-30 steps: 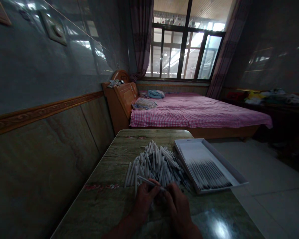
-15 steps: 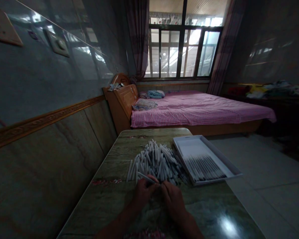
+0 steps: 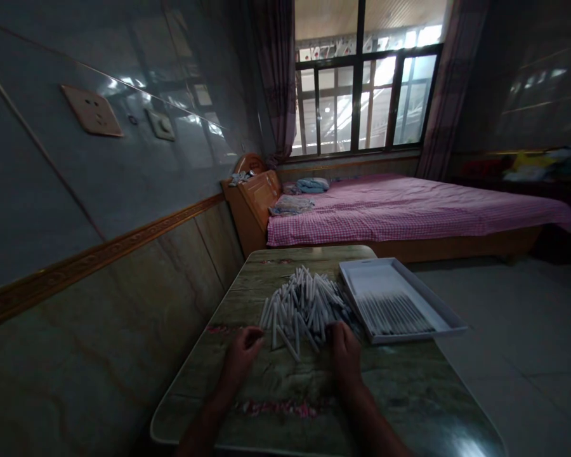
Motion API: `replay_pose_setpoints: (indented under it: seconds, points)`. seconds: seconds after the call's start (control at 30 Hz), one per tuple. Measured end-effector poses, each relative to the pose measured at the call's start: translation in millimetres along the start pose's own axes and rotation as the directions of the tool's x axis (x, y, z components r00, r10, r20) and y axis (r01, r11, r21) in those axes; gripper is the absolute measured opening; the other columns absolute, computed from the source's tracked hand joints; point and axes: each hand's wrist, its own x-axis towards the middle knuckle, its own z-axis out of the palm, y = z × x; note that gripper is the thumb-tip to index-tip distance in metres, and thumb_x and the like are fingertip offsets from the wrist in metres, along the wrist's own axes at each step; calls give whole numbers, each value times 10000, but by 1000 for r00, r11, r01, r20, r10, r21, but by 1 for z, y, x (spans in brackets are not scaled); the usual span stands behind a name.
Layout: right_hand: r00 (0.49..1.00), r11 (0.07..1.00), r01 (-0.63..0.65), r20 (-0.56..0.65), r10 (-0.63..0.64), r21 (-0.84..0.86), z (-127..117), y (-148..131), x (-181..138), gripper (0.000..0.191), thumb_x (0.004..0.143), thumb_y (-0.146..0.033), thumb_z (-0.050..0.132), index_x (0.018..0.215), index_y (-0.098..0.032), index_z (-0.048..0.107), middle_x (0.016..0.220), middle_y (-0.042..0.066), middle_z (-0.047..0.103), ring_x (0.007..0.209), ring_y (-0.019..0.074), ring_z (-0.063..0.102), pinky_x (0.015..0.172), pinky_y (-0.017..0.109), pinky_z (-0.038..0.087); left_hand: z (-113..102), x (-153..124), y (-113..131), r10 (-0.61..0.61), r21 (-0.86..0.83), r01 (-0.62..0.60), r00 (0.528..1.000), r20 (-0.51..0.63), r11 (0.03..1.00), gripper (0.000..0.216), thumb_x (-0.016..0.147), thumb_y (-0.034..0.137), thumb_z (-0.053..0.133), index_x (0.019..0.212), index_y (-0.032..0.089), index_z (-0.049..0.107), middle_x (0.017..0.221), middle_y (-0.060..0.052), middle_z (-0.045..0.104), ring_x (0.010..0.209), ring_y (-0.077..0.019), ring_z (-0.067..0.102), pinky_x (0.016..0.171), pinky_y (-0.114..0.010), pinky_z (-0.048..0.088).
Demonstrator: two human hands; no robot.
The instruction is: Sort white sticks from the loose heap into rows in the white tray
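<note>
Fingers bent, any grip unclear, the left hand [image 3: 244, 346] was left of a jumbled heap of slender whitish rods [image 3: 304, 304], the right hand [image 3: 345, 349] at its right edge. Right of the heap, a shallow white rectangular box [image 3: 378, 279] held aligned rods [image 3: 394, 312] on the glossy, greenish wood-patterned table [image 3: 285, 384].

In the lower centre of the frame, a pile of sticks [image 3: 304, 304] is lying on a table [image 3: 276, 381]. The left hand [image 3: 247, 343] is hovering to its lower left, the right hand [image 3: 345, 343] at its lower right. Right of the pile, a tray [image 3: 378, 276] is overhanging the table's edge, a row of sticks [image 3: 398, 312] filling its lower part. Behind, a bed [image 3: 409, 216] is stretching rightward below a window [image 3: 335, 105].
</note>
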Motion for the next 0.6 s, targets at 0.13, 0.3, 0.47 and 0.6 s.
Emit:
replay_pose_setpoints:
  seconds: [0.13,0.3,0.47,0.6]
  points:
    - [993,990,-113,-11,114,79,-7,-13,9,581,796,-733,430,663,-194,600,533,-37,467,518,140,431,483,250,331,6,-21,-15,-15,196,3,998,61,981,163,685,252,612,814,190,689,848,-66,745,843,-239,701,803,-342,536]
    - [993,995,-94,69,92,25,-33,-10,6,513,794,-676,512,644,-193,598,557,-31,474,541,141,429,482,247,320,24,-15,2,34,518,-91,992,119,851,222,831,217,514,965,188,689,1043,-86,693,976,-196,649,883,-292,470]
    - [996,996,-88,-24,89,25,-52,6,-9,497,801,-662,513,637,-198,580,544,-43,439,529,135,413,476,238,325,47,3,26,6,743,-133,985,171,656,273,826,281,590,1067,199,686,1157,-108,641,1102,-244,584,924,-314,425]
    - [993,993,-116,-14,116,28,-54,6,-9,522,767,-702,524,623,-202,559,538,-45,431,525,134,411,473,240,329,63,8,32,-11,827,-132,986,165,546,328,814,318,601,1103,177,668,1179,-135,622,1131,-286,559,948,-356,406]
